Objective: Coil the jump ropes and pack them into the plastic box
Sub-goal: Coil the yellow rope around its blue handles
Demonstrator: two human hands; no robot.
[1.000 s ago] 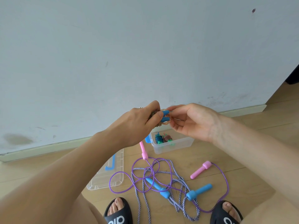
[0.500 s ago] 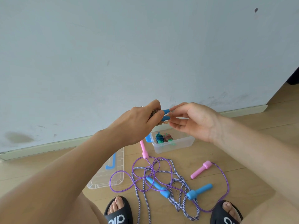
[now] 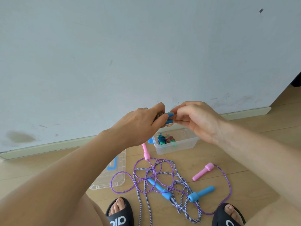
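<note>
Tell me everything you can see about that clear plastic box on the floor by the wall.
The plastic box is a small, see-through tub with rounded corners and a blue latch on its left end. It stands upright and open on the wooden floor close to the baseboard, partly hidden behind the person's hands. Inside lie two coiled jump ropes, one dark blue and one reddish brown, side by side near the left end. Its clear lid lies apart, flat on the floor to the left.

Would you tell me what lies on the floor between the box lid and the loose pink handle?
In the head view, the tangled purple rope and striped rope.
</note>
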